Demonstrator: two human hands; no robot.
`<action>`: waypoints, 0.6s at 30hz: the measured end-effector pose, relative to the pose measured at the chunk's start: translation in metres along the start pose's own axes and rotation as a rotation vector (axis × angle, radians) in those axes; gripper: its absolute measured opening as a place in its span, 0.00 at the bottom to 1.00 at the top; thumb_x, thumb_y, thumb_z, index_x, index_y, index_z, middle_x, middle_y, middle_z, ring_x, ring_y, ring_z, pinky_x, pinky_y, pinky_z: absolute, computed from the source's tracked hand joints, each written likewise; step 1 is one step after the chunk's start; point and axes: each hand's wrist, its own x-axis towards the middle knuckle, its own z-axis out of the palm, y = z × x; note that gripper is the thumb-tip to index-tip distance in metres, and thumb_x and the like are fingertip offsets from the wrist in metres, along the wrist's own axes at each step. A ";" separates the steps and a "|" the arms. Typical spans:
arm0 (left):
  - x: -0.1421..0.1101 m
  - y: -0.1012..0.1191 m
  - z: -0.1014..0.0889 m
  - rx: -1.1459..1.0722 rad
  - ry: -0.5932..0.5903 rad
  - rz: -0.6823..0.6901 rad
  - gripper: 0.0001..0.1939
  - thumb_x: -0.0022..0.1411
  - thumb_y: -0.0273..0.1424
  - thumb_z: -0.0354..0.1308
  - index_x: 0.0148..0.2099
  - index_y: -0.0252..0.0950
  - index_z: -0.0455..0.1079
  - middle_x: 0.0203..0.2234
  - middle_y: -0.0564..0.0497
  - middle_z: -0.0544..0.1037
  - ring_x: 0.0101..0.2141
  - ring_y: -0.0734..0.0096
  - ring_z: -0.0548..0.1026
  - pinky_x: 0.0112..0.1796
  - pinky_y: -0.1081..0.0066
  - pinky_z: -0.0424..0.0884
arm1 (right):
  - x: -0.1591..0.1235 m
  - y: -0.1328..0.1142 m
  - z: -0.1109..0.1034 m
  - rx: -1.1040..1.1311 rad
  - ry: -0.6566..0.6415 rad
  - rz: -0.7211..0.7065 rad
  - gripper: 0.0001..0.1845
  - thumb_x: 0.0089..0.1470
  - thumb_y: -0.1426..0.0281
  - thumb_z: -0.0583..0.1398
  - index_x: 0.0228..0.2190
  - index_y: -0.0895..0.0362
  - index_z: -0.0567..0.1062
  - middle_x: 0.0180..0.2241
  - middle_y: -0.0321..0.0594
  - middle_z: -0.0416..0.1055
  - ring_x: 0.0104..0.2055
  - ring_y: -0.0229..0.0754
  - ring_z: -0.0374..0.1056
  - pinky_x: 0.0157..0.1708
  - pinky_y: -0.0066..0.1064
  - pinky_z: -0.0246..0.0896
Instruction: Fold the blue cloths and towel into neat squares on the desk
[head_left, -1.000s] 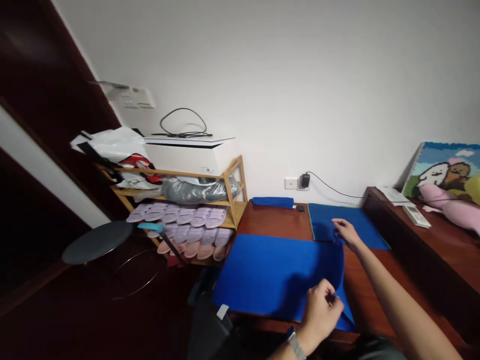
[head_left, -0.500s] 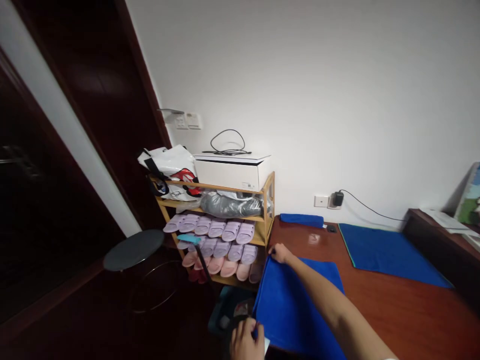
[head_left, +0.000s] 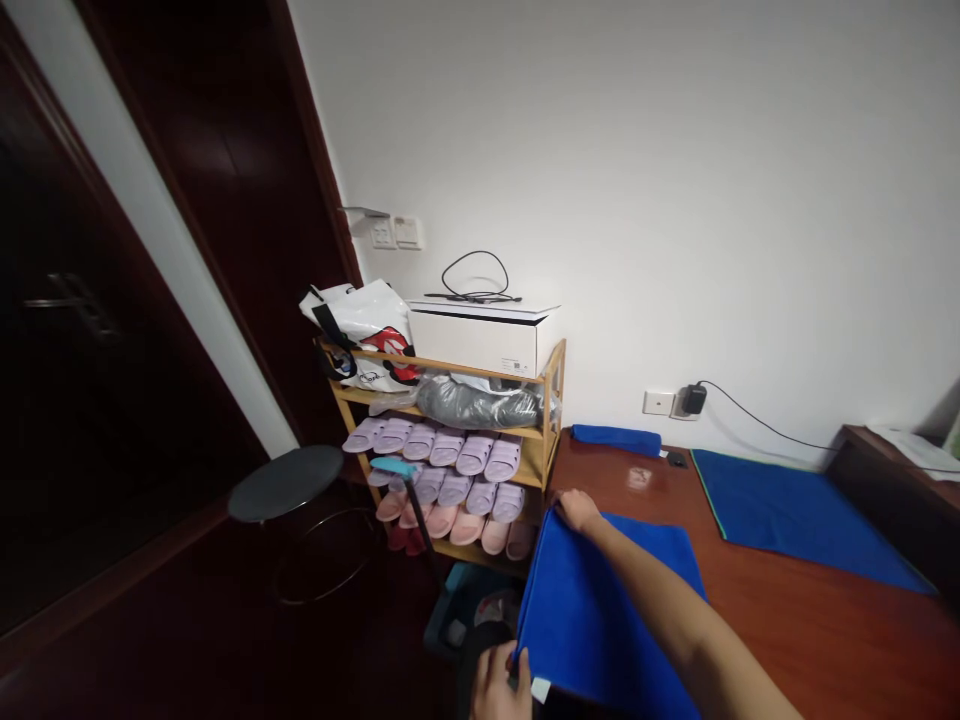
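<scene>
A bright blue cloth (head_left: 600,620), folded over on itself, lies on the brown wooden table (head_left: 810,620) at its left end. My right hand (head_left: 577,508) pinches the cloth's far left corner, the forearm crossing over the fabric. At the near left corner, beside a small white tag (head_left: 540,689), my left hand (head_left: 501,684) has its fingers closed on the edge; its lower part is cut off by the frame. Another blue cloth (head_left: 802,520) with a green edge lies flat at the right. A rolled blue cloth (head_left: 616,439) rests against the wall.
Left of the table stands a wooden rack (head_left: 553,400) with several slippers (head_left: 474,452), a white box (head_left: 480,338) and a printed bag (head_left: 367,330). A round stool (head_left: 286,482) and a teal bin (head_left: 442,615) are on the floor. A black adapter (head_left: 694,399) is plugged into the wall.
Both hands carried the cloth's right edge leftward onto its left edge, folding the cloth over. The view turned left. In the last half second, the hands stayed at the corners.
</scene>
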 end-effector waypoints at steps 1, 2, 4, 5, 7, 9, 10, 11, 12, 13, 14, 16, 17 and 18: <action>0.003 0.000 -0.003 -0.020 -0.035 -0.026 0.16 0.62 0.44 0.53 0.38 0.44 0.80 0.37 0.46 0.82 0.35 0.56 0.81 0.37 0.62 0.77 | -0.003 0.001 -0.005 0.010 0.021 -0.002 0.18 0.62 0.75 0.54 0.48 0.58 0.80 0.49 0.52 0.80 0.53 0.51 0.74 0.55 0.41 0.65; 0.006 0.001 -0.007 -0.037 -0.071 -0.049 0.16 0.60 0.45 0.54 0.37 0.44 0.80 0.36 0.47 0.82 0.34 0.56 0.81 0.37 0.62 0.77 | -0.007 0.002 -0.012 0.025 0.043 -0.016 0.18 0.63 0.75 0.54 0.49 0.57 0.79 0.50 0.52 0.80 0.53 0.50 0.74 0.56 0.40 0.65; 0.011 0.003 -0.013 -0.055 -0.112 -0.066 0.17 0.58 0.47 0.54 0.36 0.45 0.79 0.34 0.47 0.83 0.32 0.57 0.82 0.37 0.63 0.77 | -0.019 0.008 -0.030 0.058 0.087 -0.071 0.18 0.63 0.75 0.55 0.50 0.57 0.80 0.52 0.50 0.79 0.56 0.49 0.73 0.59 0.38 0.63; 0.013 0.005 -0.016 -0.059 -0.110 -0.050 0.17 0.58 0.48 0.54 0.35 0.45 0.79 0.33 0.48 0.83 0.32 0.56 0.82 0.37 0.63 0.77 | -0.026 0.012 -0.041 0.074 0.104 -0.102 0.18 0.64 0.74 0.55 0.50 0.57 0.80 0.52 0.50 0.79 0.56 0.48 0.73 0.60 0.38 0.62; 0.015 0.010 -0.019 -0.061 -0.080 0.007 0.17 0.57 0.48 0.53 0.33 0.45 0.77 0.32 0.48 0.84 0.33 0.56 0.82 0.37 0.63 0.77 | -0.046 0.021 -0.064 0.103 0.129 -0.157 0.17 0.65 0.72 0.56 0.49 0.56 0.81 0.50 0.49 0.80 0.54 0.48 0.73 0.60 0.38 0.63; 0.015 0.016 -0.021 -0.064 -0.044 0.063 0.17 0.57 0.48 0.53 0.32 0.45 0.77 0.30 0.48 0.84 0.33 0.55 0.83 0.37 0.63 0.77 | -0.072 0.032 -0.087 0.125 0.153 -0.190 0.15 0.65 0.70 0.57 0.47 0.56 0.82 0.48 0.49 0.81 0.52 0.48 0.74 0.58 0.38 0.65; 0.015 0.021 -0.022 -0.071 -0.027 0.080 0.17 0.57 0.48 0.52 0.33 0.45 0.77 0.30 0.48 0.84 0.34 0.55 0.83 0.37 0.63 0.77 | -0.086 0.037 -0.098 0.136 0.169 -0.199 0.14 0.64 0.70 0.58 0.46 0.56 0.82 0.47 0.49 0.81 0.51 0.48 0.75 0.56 0.39 0.66; 0.016 0.026 -0.024 -0.084 -0.014 0.091 0.17 0.58 0.48 0.52 0.34 0.45 0.77 0.30 0.48 0.85 0.34 0.55 0.83 0.37 0.63 0.78 | -0.101 0.042 -0.109 0.151 0.187 -0.206 0.14 0.64 0.69 0.58 0.46 0.56 0.82 0.46 0.48 0.81 0.50 0.49 0.75 0.55 0.39 0.67; 0.017 0.034 -0.025 -0.103 -0.008 0.103 0.17 0.58 0.48 0.52 0.35 0.45 0.77 0.30 0.48 0.85 0.35 0.55 0.84 0.37 0.63 0.78 | -0.117 0.048 -0.119 0.175 0.210 -0.209 0.14 0.64 0.68 0.59 0.45 0.56 0.83 0.45 0.48 0.81 0.48 0.49 0.75 0.54 0.39 0.67; 0.020 0.043 -0.028 -0.125 -0.008 0.117 0.18 0.58 0.49 0.53 0.36 0.44 0.77 0.32 0.47 0.86 0.36 0.54 0.84 0.37 0.63 0.79 | -0.133 0.053 -0.129 0.207 0.240 -0.208 0.13 0.64 0.67 0.59 0.44 0.56 0.83 0.44 0.48 0.82 0.47 0.49 0.75 0.52 0.39 0.68; 0.024 0.055 -0.031 -0.147 -0.012 0.133 0.19 0.58 0.50 0.54 0.37 0.44 0.77 0.33 0.47 0.86 0.37 0.54 0.85 0.38 0.63 0.80 | -0.149 0.058 -0.140 0.247 0.274 -0.201 0.13 0.64 0.66 0.59 0.43 0.55 0.83 0.43 0.48 0.82 0.46 0.48 0.76 0.50 0.39 0.69; 0.033 0.084 -0.039 -0.193 -0.021 0.182 0.21 0.59 0.53 0.55 0.37 0.43 0.78 0.34 0.47 0.86 0.38 0.52 0.85 0.41 0.60 0.80 | -0.181 0.068 -0.161 0.341 0.354 -0.168 0.14 0.64 0.61 0.60 0.42 0.54 0.83 0.43 0.46 0.81 0.43 0.47 0.76 0.47 0.38 0.69; 0.038 0.102 -0.045 -0.218 -0.029 0.219 0.22 0.59 0.55 0.56 0.37 0.43 0.78 0.34 0.47 0.86 0.39 0.52 0.85 0.42 0.59 0.81 | -0.197 0.073 -0.173 0.385 0.396 -0.139 0.15 0.63 0.59 0.60 0.41 0.54 0.83 0.43 0.45 0.82 0.42 0.47 0.76 0.46 0.37 0.70; 0.042 0.122 -0.051 -0.248 -0.043 0.263 0.23 0.58 0.56 0.57 0.37 0.42 0.78 0.34 0.47 0.86 0.38 0.52 0.85 0.43 0.58 0.81 | -0.213 0.078 -0.185 0.425 0.440 -0.106 0.16 0.63 0.56 0.61 0.41 0.53 0.83 0.42 0.44 0.82 0.42 0.46 0.76 0.44 0.37 0.70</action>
